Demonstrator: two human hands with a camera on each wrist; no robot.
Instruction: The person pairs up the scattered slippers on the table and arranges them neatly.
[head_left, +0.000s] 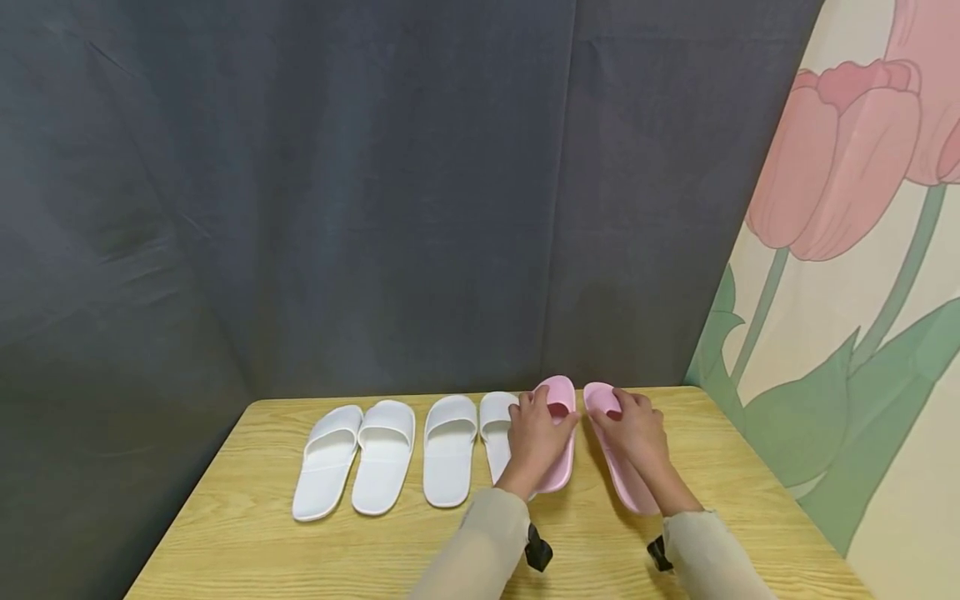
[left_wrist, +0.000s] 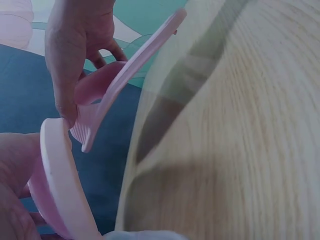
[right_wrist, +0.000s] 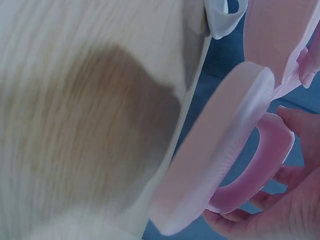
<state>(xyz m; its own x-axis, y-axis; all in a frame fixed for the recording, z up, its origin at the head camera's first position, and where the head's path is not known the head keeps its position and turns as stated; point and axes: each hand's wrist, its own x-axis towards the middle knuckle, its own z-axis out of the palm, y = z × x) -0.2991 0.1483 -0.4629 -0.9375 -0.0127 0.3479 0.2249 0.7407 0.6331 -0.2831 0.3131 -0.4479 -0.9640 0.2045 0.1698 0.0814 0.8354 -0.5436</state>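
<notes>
Two pink slippers are held up off the wooden table, their shadows falling on it in both wrist views. My left hand (head_left: 536, 440) grips the left pink slipper (head_left: 557, 477) at its strap. My right hand (head_left: 637, 432) has the right pink slipper (head_left: 632, 487) by its strap, thumb on the inner side. Seen from the right wrist, the right slipper's sole (right_wrist: 215, 135) tilts over the table, and fingers (right_wrist: 287, 175) curl about the strap. A white slipper (head_left: 497, 446) lies just left of my left hand, which partly hides it.
Further left on the wooden table (head_left: 262, 550) lie more white slippers: one (head_left: 449, 468) beside the partly hidden one, then a pair (head_left: 383, 471) close together. A dark curtain (head_left: 412, 208) hangs behind the table. A wall with painted tulips (head_left: 847, 167) stands at the right.
</notes>
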